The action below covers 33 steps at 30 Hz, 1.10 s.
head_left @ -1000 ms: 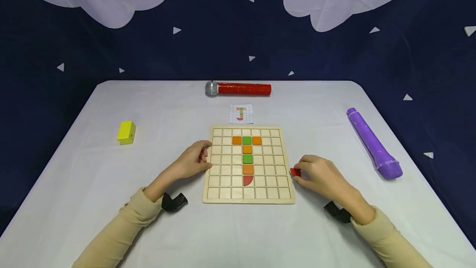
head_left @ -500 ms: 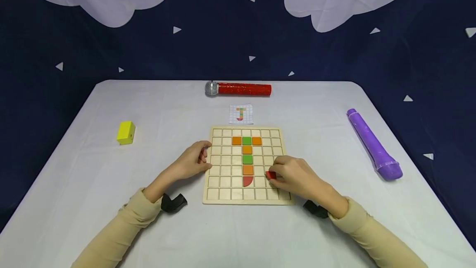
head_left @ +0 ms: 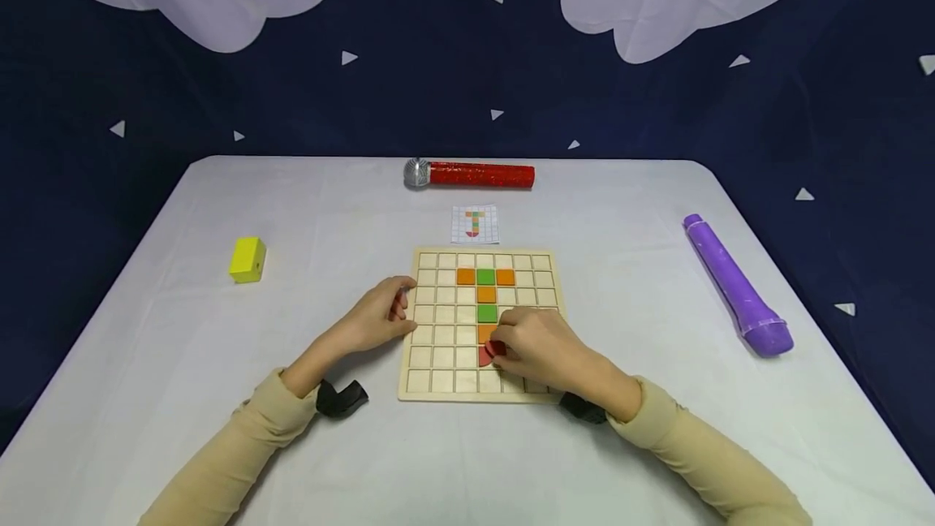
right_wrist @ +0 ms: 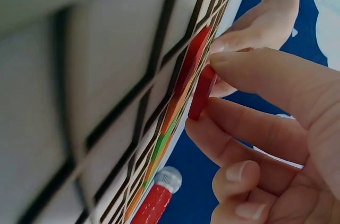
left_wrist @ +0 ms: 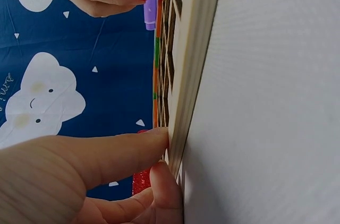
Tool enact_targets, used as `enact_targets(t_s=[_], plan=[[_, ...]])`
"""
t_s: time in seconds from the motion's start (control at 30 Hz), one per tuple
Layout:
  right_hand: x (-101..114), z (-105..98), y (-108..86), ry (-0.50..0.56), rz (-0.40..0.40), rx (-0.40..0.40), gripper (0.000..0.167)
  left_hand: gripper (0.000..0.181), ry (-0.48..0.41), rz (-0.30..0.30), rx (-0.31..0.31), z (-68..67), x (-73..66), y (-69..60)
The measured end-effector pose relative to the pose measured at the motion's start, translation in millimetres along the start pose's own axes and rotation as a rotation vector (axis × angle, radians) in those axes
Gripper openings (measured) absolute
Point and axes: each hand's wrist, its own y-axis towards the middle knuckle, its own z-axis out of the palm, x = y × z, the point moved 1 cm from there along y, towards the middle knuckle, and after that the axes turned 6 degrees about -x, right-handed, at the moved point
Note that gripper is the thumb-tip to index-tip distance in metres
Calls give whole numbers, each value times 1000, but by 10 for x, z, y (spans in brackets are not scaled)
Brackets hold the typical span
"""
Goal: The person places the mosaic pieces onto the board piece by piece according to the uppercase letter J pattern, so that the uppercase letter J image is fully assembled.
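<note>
My right hand (head_left: 548, 351) pinches a small red tile (right_wrist: 202, 92) between thumb and fingertips, just above the gridded wooden board (head_left: 438, 381). Beneath and beside it, a red quarter-circle tile (head_left: 483, 359) lies in the board, partly covered by the held tile and fingers. Further up the same column sit orange and green square tiles (head_left: 486, 313), topped by a short row of orange, green and orange. My left hand (head_left: 376, 315) touches the board's left edge with thumb and fingers spread apart; the left wrist view shows its thumb (left_wrist: 133, 152) against the rim.
A small printed card (head_left: 475, 225) with a coloured grid figure lies behind the board. Beyond it is a red microphone (head_left: 478, 175). A yellow block (head_left: 248, 260) stands at the left, and a purple microphone (head_left: 738, 286) lies at the right on the white table (head_left: 329, 461).
My right hand has carried the red tile leftward from beside the board's right edge to the red quarter-circle tile. The left hand has stayed in place.
</note>
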Motion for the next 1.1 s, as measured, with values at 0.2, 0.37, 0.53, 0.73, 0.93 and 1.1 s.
enact_targets(t_s=[0.2,0.37,0.53,0.73,0.93,1.1], plan=[[111,32,109,27,-11,17,10,56,6,-2,-2,3,2,-4],[186,65,189,15,7,76,12,57,5,3,-1,6,-2,-2],[230,99,249,-1,20,131,13,56,3,4,-6,23,-6,-3],[259,113,276,-19,4,152,16,56,-1,0,-7,33,-10,-10],[255,115,284,18,41,181,19,56,-2,-3,-13,27,-8,-15],[258,117,281,50,65,179,20,56,0,3,-12,38,4,-14]])
